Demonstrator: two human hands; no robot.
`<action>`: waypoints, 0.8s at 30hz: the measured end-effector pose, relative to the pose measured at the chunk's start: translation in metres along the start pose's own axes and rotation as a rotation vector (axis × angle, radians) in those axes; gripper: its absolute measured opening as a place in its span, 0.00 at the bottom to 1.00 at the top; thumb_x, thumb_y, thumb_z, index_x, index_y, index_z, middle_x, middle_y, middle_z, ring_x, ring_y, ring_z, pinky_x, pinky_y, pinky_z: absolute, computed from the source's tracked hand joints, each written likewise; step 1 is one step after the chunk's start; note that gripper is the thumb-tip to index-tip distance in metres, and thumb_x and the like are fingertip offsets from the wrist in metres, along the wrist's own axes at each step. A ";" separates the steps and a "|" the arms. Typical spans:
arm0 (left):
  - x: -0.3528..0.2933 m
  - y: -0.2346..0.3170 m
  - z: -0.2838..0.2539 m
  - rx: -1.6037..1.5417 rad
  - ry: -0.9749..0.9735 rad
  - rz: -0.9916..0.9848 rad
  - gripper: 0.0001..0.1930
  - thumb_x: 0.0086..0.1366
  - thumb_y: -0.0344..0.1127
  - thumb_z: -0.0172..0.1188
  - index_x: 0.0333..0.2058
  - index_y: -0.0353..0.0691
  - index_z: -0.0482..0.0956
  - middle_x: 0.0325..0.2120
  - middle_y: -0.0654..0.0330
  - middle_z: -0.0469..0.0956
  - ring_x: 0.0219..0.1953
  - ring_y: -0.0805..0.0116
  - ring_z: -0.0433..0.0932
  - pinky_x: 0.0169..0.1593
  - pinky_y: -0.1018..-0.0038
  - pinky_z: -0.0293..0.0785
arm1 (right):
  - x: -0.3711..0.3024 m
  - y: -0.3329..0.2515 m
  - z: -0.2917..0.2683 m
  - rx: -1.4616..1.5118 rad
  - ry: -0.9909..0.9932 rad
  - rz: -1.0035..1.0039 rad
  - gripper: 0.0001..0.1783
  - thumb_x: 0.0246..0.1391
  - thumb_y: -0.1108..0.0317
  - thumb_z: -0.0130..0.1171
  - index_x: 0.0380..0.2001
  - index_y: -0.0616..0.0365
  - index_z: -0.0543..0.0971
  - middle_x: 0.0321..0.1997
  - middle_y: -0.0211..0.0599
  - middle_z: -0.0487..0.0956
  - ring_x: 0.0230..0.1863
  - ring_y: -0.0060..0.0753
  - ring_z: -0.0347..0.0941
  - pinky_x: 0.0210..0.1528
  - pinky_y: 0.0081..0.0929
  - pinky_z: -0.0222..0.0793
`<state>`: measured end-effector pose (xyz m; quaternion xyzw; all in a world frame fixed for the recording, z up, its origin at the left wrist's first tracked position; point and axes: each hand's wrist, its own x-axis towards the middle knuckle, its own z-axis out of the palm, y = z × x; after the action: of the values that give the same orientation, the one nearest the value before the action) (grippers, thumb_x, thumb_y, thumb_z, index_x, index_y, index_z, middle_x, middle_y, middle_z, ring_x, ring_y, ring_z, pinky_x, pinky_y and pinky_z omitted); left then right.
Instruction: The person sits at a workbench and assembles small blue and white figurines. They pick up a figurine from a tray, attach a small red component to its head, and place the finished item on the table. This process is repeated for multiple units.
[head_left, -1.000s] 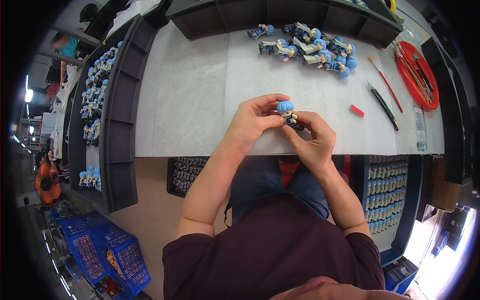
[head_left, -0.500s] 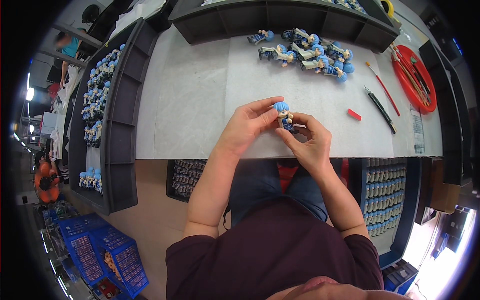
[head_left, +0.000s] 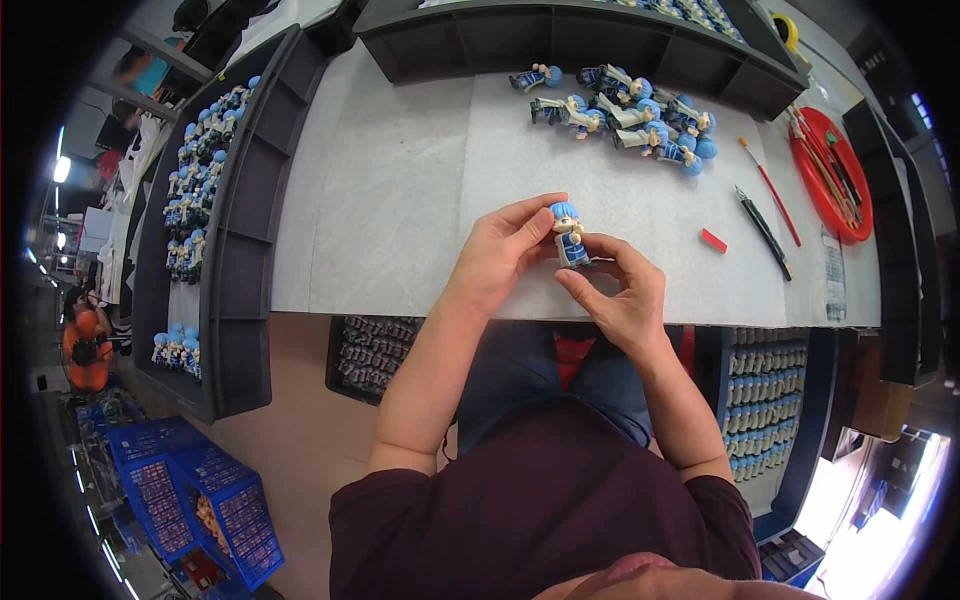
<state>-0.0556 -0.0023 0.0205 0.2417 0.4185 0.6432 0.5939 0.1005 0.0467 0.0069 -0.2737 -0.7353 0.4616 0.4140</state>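
Note:
Between my two hands, above the near edge of the table, stands a small figurine (head_left: 569,245) with blue hair and a blue and white outfit, held upright. My left hand (head_left: 497,254) pinches it by the head between thumb and fingers. The fingers of my right hand (head_left: 630,290) close around its lower part, with the thumb beside its feet. Farther off lies a loose pile of similar figurines (head_left: 640,115), most of them on their sides.
Grey trays (head_left: 590,50) of figurines stand at the back and on the left (head_left: 240,250). To the right are a red piece (head_left: 713,240), a black pen-like tool (head_left: 764,232), a red-handled brush (head_left: 778,205) and a red dish (head_left: 812,150) of brushes. A blue tray (head_left: 815,400) holds rows of figurines below.
The figurine has turned a little in my fingers, its front showing more and its body straighter. My right fingers have slipped slightly lower on it. The whole view has shifted slightly.

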 end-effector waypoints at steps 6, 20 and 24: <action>-0.001 -0.001 0.000 -0.003 -0.031 0.040 0.16 0.65 0.35 0.50 0.49 0.35 0.71 0.39 0.53 0.77 0.43 0.66 0.76 0.48 0.70 0.72 | 0.000 0.002 0.001 0.024 0.024 -0.025 0.23 0.39 0.73 0.68 0.41 0.65 0.74 0.40 0.42 0.78 0.36 0.28 0.76 0.38 0.23 0.74; 0.000 -0.003 0.000 0.083 -0.020 -0.002 0.16 0.67 0.34 0.44 0.49 0.30 0.69 0.41 0.51 0.76 0.43 0.66 0.75 0.49 0.71 0.72 | -0.004 0.002 -0.003 0.081 0.007 -0.047 0.31 0.34 0.71 0.72 0.44 0.68 0.71 0.38 0.39 0.75 0.39 0.25 0.73 0.39 0.21 0.72; 0.000 -0.002 0.002 0.109 -0.013 -0.014 0.16 0.67 0.34 0.45 0.49 0.30 0.70 0.38 0.56 0.76 0.40 0.69 0.75 0.47 0.73 0.72 | -0.004 0.003 -0.005 0.110 0.010 -0.073 0.31 0.34 0.70 0.72 0.44 0.68 0.71 0.38 0.39 0.75 0.38 0.24 0.73 0.38 0.20 0.73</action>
<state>-0.0531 -0.0022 0.0197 0.2749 0.4507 0.6137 0.5871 0.1067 0.0473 0.0045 -0.2259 -0.7162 0.4845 0.4486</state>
